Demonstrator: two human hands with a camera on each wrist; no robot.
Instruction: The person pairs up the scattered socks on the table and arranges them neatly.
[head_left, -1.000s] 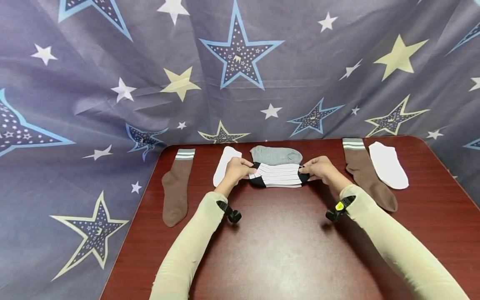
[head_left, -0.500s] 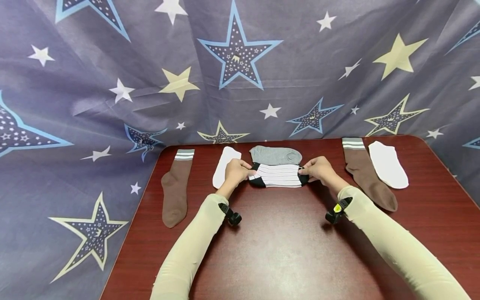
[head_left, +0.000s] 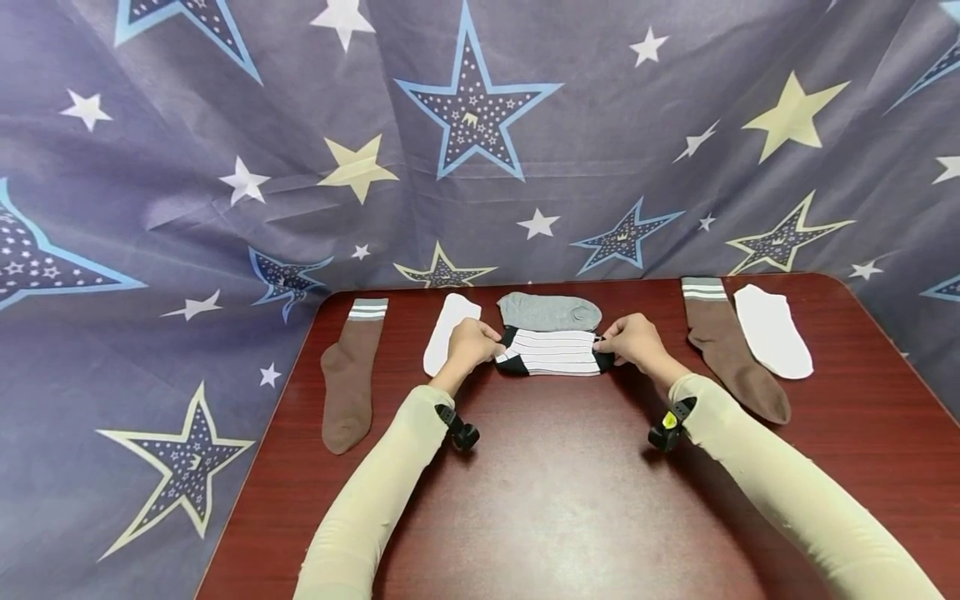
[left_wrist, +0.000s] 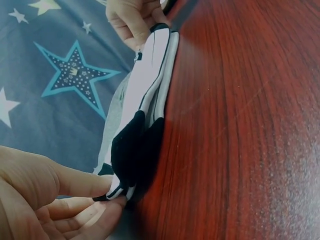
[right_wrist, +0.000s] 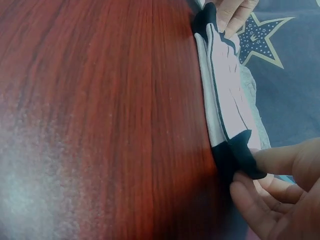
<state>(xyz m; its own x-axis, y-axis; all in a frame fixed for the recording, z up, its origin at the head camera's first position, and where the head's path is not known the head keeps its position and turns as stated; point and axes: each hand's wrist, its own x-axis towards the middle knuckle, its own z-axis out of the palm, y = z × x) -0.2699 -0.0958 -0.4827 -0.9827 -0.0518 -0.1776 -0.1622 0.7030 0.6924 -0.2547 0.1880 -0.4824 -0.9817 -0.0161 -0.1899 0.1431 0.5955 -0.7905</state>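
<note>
A white sock [head_left: 558, 352] with thin dark stripes and black heel and toe lies sideways near the back of the table, over a second pale layer with black ends [right_wrist: 202, 75]. My left hand [head_left: 471, 343] pinches its left end between thumb and fingers; the left wrist view shows this hand [left_wrist: 55, 195] close up. At the other end, my right hand [head_left: 636, 340] grips the black toe, thumb on top, as the right wrist view shows for that hand [right_wrist: 285, 185]. A grey ankle sock [head_left: 550, 312] lies flat just behind the striped one.
Left of the hands lie a white sock [head_left: 450, 333] and a long brown sock [head_left: 351, 383] with a grey striped cuff. Another brown sock [head_left: 735, 358] and white sock [head_left: 776, 333] lie on the right. The dark red table [head_left: 555, 500] meets a star-patterned cloth [head_left: 285, 167] behind.
Both hands keep their grip on the striped sock's ends, and the socks lie as before. Only a slight shift of the head view shows.
</note>
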